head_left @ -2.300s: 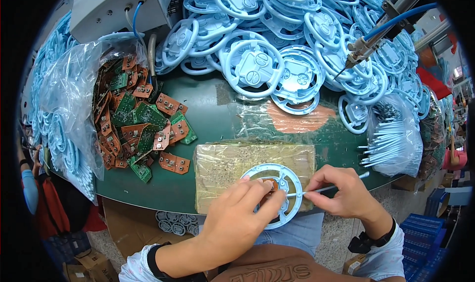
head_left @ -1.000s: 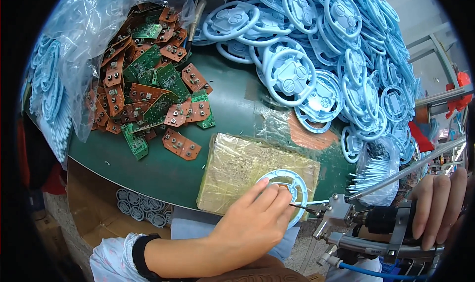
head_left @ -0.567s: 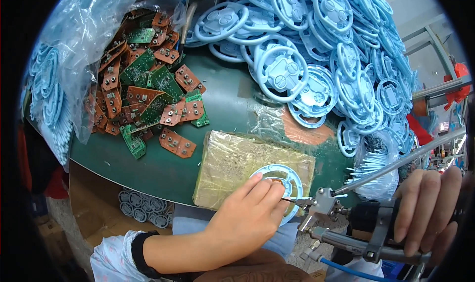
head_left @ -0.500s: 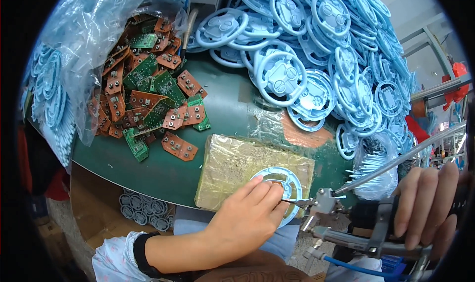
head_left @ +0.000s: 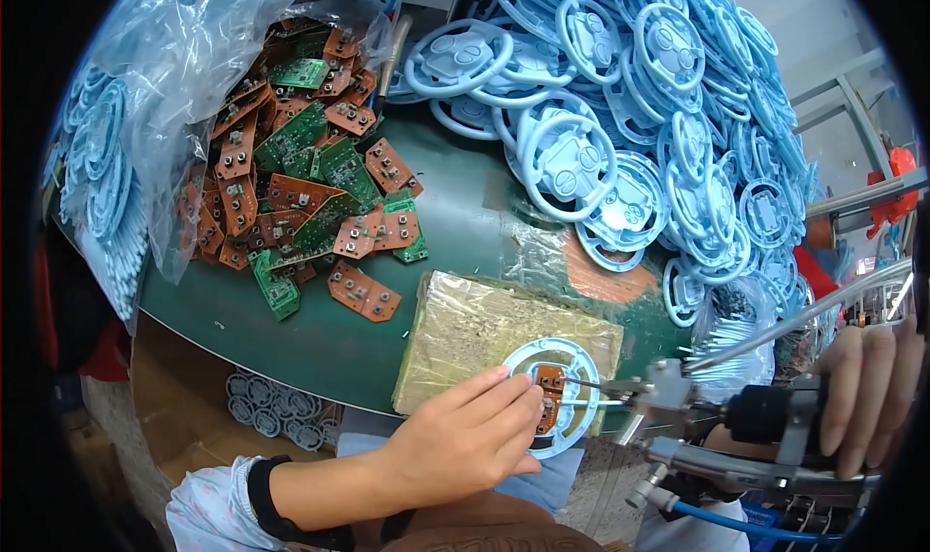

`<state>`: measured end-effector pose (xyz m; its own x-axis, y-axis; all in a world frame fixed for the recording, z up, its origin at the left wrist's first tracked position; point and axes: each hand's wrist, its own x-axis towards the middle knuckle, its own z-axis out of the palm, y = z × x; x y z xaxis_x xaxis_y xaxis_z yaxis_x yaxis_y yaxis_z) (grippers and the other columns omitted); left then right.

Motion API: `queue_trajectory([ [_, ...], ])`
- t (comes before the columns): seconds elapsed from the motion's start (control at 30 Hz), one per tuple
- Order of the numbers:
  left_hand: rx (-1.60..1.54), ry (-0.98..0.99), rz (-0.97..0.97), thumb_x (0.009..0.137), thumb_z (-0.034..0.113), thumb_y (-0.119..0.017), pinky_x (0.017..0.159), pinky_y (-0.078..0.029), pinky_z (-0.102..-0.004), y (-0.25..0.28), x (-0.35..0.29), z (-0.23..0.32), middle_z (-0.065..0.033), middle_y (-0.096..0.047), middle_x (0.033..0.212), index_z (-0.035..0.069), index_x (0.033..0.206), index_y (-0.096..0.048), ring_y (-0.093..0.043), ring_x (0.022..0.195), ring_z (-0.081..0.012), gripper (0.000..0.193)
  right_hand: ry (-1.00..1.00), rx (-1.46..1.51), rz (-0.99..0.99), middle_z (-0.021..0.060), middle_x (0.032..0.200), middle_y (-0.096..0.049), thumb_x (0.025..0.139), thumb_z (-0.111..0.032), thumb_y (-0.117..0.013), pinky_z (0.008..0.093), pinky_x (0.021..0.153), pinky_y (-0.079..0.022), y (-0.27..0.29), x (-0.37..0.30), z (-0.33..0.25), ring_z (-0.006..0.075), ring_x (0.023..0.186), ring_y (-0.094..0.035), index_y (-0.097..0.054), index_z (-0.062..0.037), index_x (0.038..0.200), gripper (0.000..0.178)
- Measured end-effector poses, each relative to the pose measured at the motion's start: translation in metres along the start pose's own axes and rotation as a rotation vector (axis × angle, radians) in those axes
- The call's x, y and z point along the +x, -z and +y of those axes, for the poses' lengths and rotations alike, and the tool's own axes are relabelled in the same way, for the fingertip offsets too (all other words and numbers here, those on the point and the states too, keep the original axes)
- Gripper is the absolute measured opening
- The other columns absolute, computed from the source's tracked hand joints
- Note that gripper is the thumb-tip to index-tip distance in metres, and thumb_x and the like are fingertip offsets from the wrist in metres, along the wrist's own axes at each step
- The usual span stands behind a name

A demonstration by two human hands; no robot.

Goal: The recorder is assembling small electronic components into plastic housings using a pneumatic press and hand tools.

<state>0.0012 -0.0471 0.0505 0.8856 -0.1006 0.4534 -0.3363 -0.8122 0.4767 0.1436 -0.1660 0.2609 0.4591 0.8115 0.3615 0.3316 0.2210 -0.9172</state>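
L hand [head_left: 470,436] half-curled, holding blue wheel [head_left: 592,414]; R hand [head_left: 869,397] wrapped round driver [head_left: 760,416]; bit [head_left: 593,385] may gouge PCB [head_left: 549,414] if wheel shifts

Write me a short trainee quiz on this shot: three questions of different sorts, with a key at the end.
1. Multiple choice. Which of the hands holds the driver? a) left b) right c) neither
2. True or false. The board inside the wheel is green.
3. Fill the gap. In the picture, the heaped boards lie to the ____ of the block.

Key
1. b: the right hand has its fingers around the black body.
2. False: it shows orange-brown.
3. left
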Motion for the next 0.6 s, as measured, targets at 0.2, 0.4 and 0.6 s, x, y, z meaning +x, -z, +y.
queue_trajectory([
  [0.2, -0.023, 0.010, 0.018, 0.075, 0.037, -0.071, 0.106, -0.042, -0.0409, -0.001, -0.001, 0.002, -0.0125, -0.064, 0.115, -0.003, 0.103, -0.067, -0.058, 0.116, -0.0263, 0.049, 0.011, 0.074, 0.013, 0.0040, 0.076, -0.051, 0.100, -0.017, -0.053, 0.0351, 0.060, -0.050, -0.004, -0.004, 0.015, 0.0177, 0.063, -0.055, -0.028, -0.0248, 0.152, 0.059],
  [0.4, 0.008, 0.015, -0.026, 0.078, 0.042, -0.074, 0.099, -0.048, -0.0388, 0.003, 0.002, 0.000, -0.0091, -0.067, 0.113, 0.002, 0.104, -0.070, -0.063, 0.111, -0.0233, 0.048, -0.055, 0.011, -0.076, 0.0035, 0.077, -0.051, 0.100, -0.017, -0.052, 0.0340, 0.060, -0.051, -0.003, 0.002, 0.018, 0.0170, 0.062, -0.054, -0.025, -0.0263, 0.153, 0.060],
  [0.6, -0.021, 0.020, -0.008, 0.078, 0.041, -0.074, 0.099, -0.048, -0.0389, 0.003, 0.004, 0.001, -0.0086, -0.068, 0.112, 0.002, 0.104, -0.069, -0.063, 0.111, -0.0228, 0.048, 0.078, 0.147, 0.071, 0.0025, 0.078, -0.051, 0.100, -0.019, -0.052, 0.0334, 0.062, -0.051, 0.002, -0.007, 0.029, 0.0162, 0.065, -0.055, -0.026, -0.0233, 0.153, 0.059],
])
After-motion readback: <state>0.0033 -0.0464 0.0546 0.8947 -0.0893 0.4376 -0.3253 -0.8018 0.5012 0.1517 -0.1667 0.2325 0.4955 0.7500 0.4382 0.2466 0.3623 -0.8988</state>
